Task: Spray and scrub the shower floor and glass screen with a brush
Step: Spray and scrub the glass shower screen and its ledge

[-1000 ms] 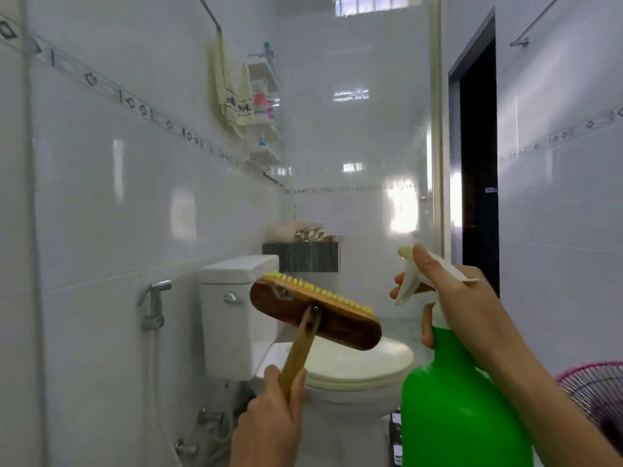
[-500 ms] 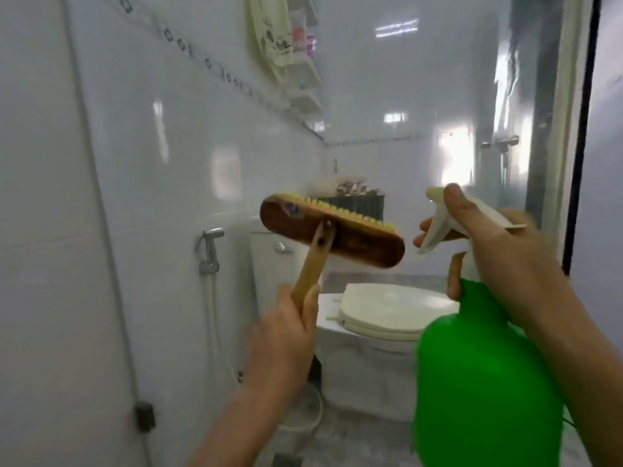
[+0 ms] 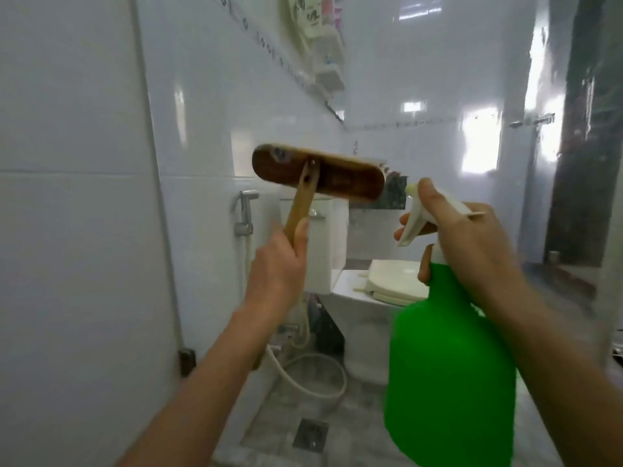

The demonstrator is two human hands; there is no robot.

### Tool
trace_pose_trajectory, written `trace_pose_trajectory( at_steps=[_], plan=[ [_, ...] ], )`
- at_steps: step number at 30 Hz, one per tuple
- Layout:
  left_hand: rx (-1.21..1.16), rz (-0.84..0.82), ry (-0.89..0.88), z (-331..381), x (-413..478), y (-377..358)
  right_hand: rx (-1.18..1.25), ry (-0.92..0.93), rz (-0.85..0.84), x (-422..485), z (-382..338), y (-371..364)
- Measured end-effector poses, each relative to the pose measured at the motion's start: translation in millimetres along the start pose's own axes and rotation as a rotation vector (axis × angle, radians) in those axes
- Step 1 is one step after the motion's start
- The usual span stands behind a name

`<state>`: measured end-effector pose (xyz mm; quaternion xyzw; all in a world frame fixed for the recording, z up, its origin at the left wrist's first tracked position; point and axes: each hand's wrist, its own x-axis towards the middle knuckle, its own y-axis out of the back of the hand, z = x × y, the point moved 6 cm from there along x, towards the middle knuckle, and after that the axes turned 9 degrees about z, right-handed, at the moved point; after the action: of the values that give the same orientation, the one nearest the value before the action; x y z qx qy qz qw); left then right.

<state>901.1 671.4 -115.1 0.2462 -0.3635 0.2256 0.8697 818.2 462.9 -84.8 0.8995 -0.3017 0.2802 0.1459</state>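
Head view, the only one supplied. The left grip (image 3: 276,264) is clamped round the lower part of the brush (image 3: 320,176) handle (image 3: 296,214), with the thumb laid along the shaft. The brush head stands above that grip and slightly to its right, and the handle rises from the grip on a rightward lean. The head's long axis runs crosswise, near level, dipping a little toward the right. Its wooden back faces the camera and the bristles face away (only a fringe shows along the top edge and at the right end). The right grip (image 3: 472,244) is closed on the neck and white sprayer head of the green spray bottle (image 3: 448,382), one finger along the top and others curled at the trigger. The bottle hangs upright below that grip. The nozzle points up and left, its tip near the right end of the brush head and apart from it. The shower floor (image 3: 340,412), grey and mottled with a drain (image 3: 310,433), lies well below both grips, and the bottle's base is nearer to it than the brush. Judgement: the coming move turns on that drop, since the nozzle must tip downward and the bristles must be turned to face the floor. The glass screen cannot be identified with certainty in this blurred frame.
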Motion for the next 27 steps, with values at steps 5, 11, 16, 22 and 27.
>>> trace_pose_trajectory(
  at_steps=[5, 11, 16, 22, 27],
  plan=[
    [-0.037, 0.138, 0.02, 13, 80, 21, -0.032, 0.045, 0.03, -5, -8, -14],
    [0.052, -0.105, 0.099, -79, -68, 8, -0.044, 0.012, -0.046, -22, -1, -34],
    [0.048, 0.034, 0.045, -54, 40, 44, -0.003, 0.017, -0.045, -16, -9, -54],
    [0.085, 0.13, 0.153, -125, 23, 61, -0.033, 0.012, -0.06, -30, 0, -74],
    [0.119, 0.155, 0.051, -122, 43, 83, -0.099, 0.021, -0.112, -19, -13, -95]
  ],
)
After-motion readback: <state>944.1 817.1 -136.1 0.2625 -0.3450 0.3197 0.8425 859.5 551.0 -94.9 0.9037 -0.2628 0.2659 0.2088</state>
